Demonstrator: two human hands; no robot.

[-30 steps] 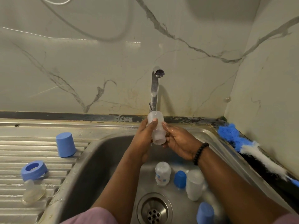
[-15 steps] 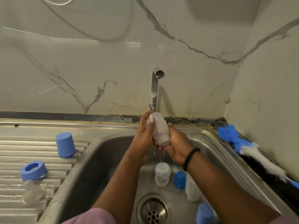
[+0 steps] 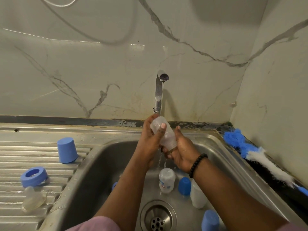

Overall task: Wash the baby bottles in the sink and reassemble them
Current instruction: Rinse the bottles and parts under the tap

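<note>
Bottle: frosted translucent plastic cylinder (image 3: pixel 164 134), wet, tilted under the faucet (image 3: pixel 160 90).
Hands: left (image 3: pixel 150 139) and right (image 3: pixel 180 151) both wrapped around it.
Sink: dull steel basin (image 3: pixel 100 164), ribbed drainboard.
Wall: glossy veined marble.

I see dim, greenish indoor light, source overhead and behind me. Broad soft shadow in top right corner of marble wall (image 3: pixel 100 72). Tap (image 3: pixel 159 92) casts curved shadow just to its right. Thin bright streaks of glare across wall at left; dull sheen on draining board (image 3: pixel 41 164) ridges and sink (image 3: pixel 215 139) rim. Basin's left wall dark. Wide-angle bend: counter edge and wall corner curve near frame edges. Centre sharp; bottom edge soft. Slight blur on falling water (image 3: pixel 160 161).
</note>
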